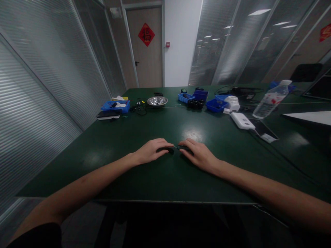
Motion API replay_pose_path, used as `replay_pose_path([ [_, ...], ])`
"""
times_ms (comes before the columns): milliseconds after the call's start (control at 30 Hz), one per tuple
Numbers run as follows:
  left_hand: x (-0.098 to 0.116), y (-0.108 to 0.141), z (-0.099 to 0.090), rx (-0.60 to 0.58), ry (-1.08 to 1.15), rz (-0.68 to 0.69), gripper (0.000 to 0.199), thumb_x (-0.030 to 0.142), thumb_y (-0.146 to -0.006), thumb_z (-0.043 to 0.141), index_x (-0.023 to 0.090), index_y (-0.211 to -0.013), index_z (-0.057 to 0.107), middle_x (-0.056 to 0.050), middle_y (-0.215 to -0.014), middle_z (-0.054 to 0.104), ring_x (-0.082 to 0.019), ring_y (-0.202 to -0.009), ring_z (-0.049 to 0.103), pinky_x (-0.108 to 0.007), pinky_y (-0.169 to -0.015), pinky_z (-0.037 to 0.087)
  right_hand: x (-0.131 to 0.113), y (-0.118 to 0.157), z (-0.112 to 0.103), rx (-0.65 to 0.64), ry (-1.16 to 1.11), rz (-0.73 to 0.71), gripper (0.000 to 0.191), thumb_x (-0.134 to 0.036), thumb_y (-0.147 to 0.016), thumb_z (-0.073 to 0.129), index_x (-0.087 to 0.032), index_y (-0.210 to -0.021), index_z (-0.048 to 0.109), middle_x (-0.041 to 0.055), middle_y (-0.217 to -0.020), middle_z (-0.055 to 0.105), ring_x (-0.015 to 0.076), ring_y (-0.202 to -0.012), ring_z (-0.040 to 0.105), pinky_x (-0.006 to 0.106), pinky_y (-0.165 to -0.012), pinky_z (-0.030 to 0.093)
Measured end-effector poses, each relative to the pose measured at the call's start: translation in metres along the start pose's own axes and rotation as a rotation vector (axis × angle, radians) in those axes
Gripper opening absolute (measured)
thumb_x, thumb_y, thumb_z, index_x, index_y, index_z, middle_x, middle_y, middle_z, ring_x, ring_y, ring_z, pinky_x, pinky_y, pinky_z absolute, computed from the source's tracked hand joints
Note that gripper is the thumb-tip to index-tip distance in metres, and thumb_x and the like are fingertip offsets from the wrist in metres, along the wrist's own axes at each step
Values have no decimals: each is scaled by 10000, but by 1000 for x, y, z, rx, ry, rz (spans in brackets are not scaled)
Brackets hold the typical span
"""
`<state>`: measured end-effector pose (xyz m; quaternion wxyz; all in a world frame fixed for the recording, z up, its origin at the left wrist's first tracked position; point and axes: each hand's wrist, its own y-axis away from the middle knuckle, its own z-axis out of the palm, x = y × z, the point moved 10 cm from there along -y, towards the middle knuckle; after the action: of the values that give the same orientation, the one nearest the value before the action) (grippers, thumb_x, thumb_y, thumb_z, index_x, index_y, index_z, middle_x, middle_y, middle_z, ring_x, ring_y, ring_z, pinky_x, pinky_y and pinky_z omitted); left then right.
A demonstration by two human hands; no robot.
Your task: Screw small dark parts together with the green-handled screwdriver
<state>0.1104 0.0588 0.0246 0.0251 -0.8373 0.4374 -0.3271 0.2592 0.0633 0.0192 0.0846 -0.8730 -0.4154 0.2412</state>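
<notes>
Near the middle of the green table [152, 131], my left hand [152, 150] has its thumb and fingers closed around a small black object [170, 150]. Only the end of that object shows beyond the fingertips. Facing it, my right hand [199, 153] pinches a small dark tool with a thin metal shaft [178, 147]. The shaft points left and reaches the fingertips of my left hand. Most of the tool is hidden by the fingers, so its exact kind is unclear. Both hands rest low over the tabletop, with a narrow gap between them.
A metal bowl [157, 101] stands further back, left of several blue trays [186, 98]. A blue tray [116, 106] with small items is at the left edge. On the right are a white power bank [242, 121], a cable and a tilted-looking water bottle [272, 100].
</notes>
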Motion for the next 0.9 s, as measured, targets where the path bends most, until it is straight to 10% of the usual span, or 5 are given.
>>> replay_pose_path([
  [900, -1, -13, 14, 11, -157, -65, 268, 216, -1028, 569, 193, -1285, 642, -97, -1272, 681, -240, -1194, 624, -450, -1044, 486, 25, 2, -20, 180, -30, 155, 230, -367, -1034, 544, -223, -1190, 630, 94, -1115, 701, 244, -973, 681, 403, -846, 551],
])
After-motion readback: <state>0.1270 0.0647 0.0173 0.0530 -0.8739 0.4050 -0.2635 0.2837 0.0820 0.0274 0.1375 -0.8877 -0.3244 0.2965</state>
